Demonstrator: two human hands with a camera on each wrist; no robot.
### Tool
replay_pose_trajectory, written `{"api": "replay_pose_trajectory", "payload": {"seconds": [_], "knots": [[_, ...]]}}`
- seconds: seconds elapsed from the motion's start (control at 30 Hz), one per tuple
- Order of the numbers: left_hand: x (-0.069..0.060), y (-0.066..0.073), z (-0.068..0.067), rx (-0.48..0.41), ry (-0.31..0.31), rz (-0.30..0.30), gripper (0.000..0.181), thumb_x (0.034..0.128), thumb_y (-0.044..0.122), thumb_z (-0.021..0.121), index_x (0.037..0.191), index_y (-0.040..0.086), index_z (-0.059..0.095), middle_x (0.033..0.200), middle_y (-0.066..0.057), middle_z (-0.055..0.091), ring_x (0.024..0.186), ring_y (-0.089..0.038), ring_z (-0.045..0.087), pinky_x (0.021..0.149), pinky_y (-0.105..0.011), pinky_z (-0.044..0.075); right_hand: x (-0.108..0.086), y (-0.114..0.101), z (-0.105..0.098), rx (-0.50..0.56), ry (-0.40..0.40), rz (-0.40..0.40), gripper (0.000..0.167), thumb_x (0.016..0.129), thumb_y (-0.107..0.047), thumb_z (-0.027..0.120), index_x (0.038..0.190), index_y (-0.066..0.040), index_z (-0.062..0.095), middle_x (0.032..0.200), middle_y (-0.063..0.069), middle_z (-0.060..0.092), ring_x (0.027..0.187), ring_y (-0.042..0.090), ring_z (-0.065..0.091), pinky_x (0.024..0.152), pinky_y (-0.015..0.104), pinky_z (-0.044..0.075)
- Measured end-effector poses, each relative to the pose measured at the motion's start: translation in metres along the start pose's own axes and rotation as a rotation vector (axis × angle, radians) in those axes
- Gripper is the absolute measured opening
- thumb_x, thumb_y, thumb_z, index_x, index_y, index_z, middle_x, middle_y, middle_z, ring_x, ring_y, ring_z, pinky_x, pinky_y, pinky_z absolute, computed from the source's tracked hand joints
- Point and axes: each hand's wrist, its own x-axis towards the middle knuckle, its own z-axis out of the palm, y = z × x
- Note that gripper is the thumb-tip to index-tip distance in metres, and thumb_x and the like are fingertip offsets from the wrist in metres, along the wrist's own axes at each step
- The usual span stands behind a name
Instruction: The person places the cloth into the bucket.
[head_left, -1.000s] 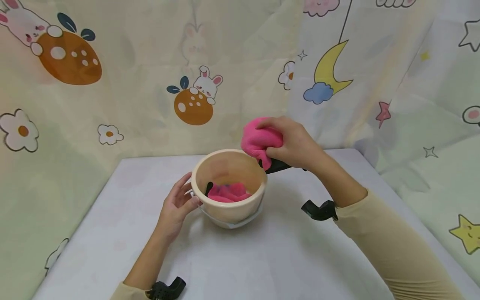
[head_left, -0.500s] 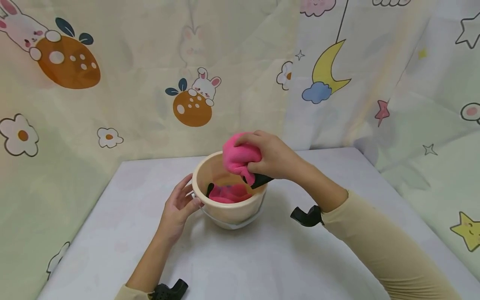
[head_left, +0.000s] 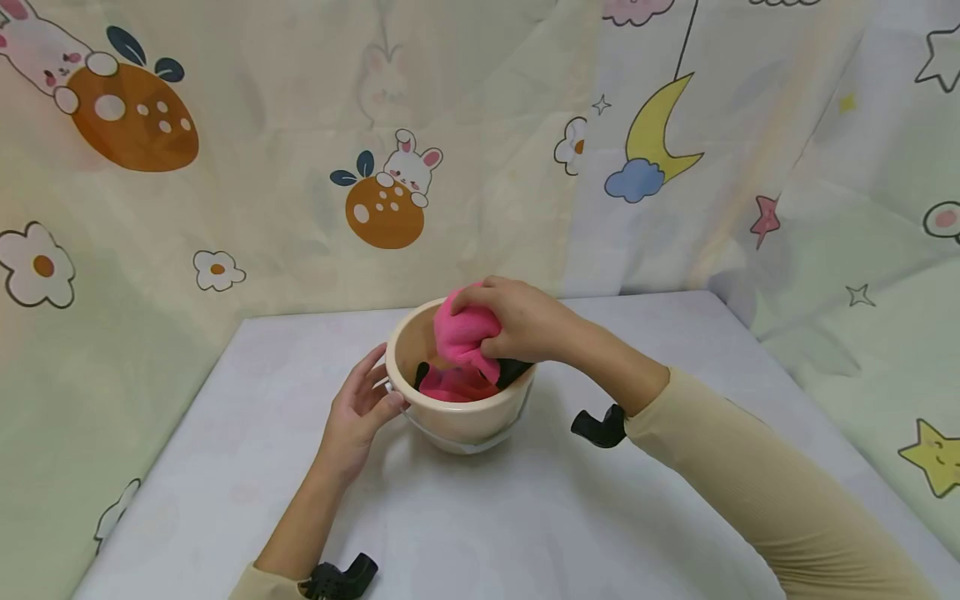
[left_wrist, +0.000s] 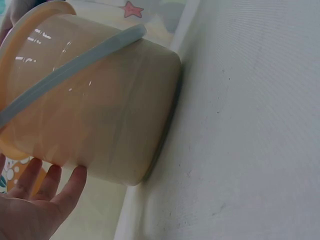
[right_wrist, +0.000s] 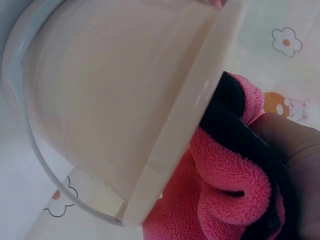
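Observation:
A cream plastic bucket [head_left: 457, 423] stands upright with its pale handle [left_wrist: 65, 70] lowered. My left hand [head_left: 360, 417] rests against the bucket's left side, fingertips touching the outer wall and thumb near the rim. Over the bucket's opening, my right hand [head_left: 525, 321] grips a bunched pink fleecy cloth [head_left: 459, 333] with black parts. In the right wrist view, the cloth's black part [right_wrist: 240, 130] lies beside the rim. Another pink cloth [head_left: 450, 385] lies inside the bucket, with a black bit at its left; the held cloth partly covers it.
The bucket stands on a white tabletop [head_left: 480, 533]. Behind and beside it hangs a cartoon-printed curtain [head_left: 285, 167]. A black wrist mount [head_left: 600, 427] sticks out from the right sleeve, another wrist mount [head_left: 341, 577] from the left.
My right hand has moved left and down with the pink cloth, from beyond the bucket's right rim to over and partly into its opening. My left hand has stayed at the bucket's side.

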Motion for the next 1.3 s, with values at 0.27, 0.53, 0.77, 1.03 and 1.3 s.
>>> {"api": "replay_pose_trajectory", "payload": {"seconds": [0.27, 0.53, 0.77, 1.03, 1.3], "knots": [[0.002, 0.002, 0.001, -0.003, 0.005, -0.004, 0.074, 0.0974, 0.000, 0.067, 0.162, 0.020, 0.035, 0.157, -0.020, 0.044, 0.137, -0.035, 0.051, 0.097, -0.028, 0.058, 0.009, -0.003, 0.007, 0.000, -0.038, 0.014, 0.051, 0.084, -0.012, 0.075, 0.132, -0.024, 0.065, 0.129, 0.006, 0.061, 0.109, 0.022, 0.059, 0.083, 0.035, 0.056], [0.002, 0.002, -0.001, 0.031, 0.006, -0.035, 0.074, 0.0983, 0.005, 0.068, 0.161, 0.024, 0.035, 0.158, -0.014, 0.045, 0.137, -0.028, 0.051, 0.097, -0.027, 0.058, 0.011, 0.002, 0.024, -0.008, -0.101, 0.038, 0.051, 0.085, -0.011, 0.075, 0.133, -0.026, 0.063, 0.133, 0.004, 0.058, 0.111, 0.020, 0.058, 0.085, 0.032, 0.055], [0.000, 0.000, -0.001, 0.027, 0.004, -0.047, 0.075, 0.0981, 0.004, 0.068, 0.162, 0.024, 0.034, 0.157, -0.014, 0.045, 0.135, -0.026, 0.053, 0.097, -0.027, 0.058, 0.016, 0.001, 0.027, -0.013, -0.110, 0.048, 0.051, 0.086, -0.012, 0.076, 0.134, -0.026, 0.063, 0.134, 0.004, 0.058, 0.112, 0.020, 0.058, 0.086, 0.034, 0.055], [0.001, -0.003, 0.000, 0.008, -0.002, -0.035, 0.074, 0.0981, 0.002, 0.067, 0.162, 0.023, 0.034, 0.157, -0.016, 0.045, 0.134, -0.029, 0.055, 0.097, -0.028, 0.058, 0.022, -0.004, 0.032, 0.017, -0.132, 0.038, 0.050, 0.087, -0.011, 0.077, 0.133, -0.025, 0.063, 0.134, 0.002, 0.059, 0.113, 0.018, 0.057, 0.089, 0.034, 0.054], [0.001, -0.002, 0.000, 0.001, -0.011, -0.028, 0.074, 0.0982, 0.002, 0.067, 0.162, 0.023, 0.034, 0.154, -0.014, 0.046, 0.127, -0.014, 0.059, 0.098, -0.028, 0.058, 0.030, -0.011, 0.039, 0.042, -0.164, 0.029, 0.048, 0.088, -0.013, 0.077, 0.132, -0.026, 0.063, 0.129, 0.000, 0.061, 0.113, 0.016, 0.055, 0.088, 0.032, 0.053]]}}
